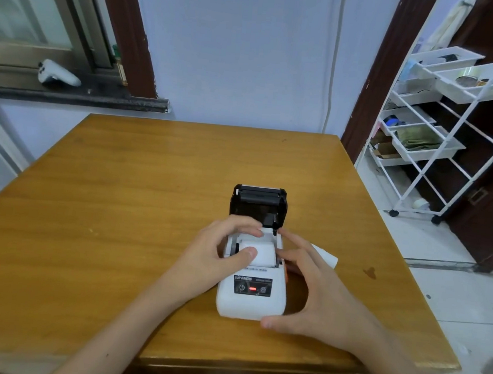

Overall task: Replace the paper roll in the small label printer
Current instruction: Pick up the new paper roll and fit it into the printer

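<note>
A small white label printer (251, 302) stands on the wooden table (118, 205), its black lid (258, 201) swung up and back. A white paper roll (263, 252) lies in the open compartment. My left hand (224, 255) pinches that roll, thumb on its front and fingers over its back. My right hand (305, 287) rests against the printer's right side, thumb at the front corner and fingers straight near the compartment's right edge. Another white paper roll (327, 256) lies on the table behind my right hand, partly hidden.
A white controller (58, 73) lies on the dark windowsill at the far left. A white wheeled rack (440, 138) with trays stands on the floor to the right of the table. A small dark stain (369, 272) marks the table's right side.
</note>
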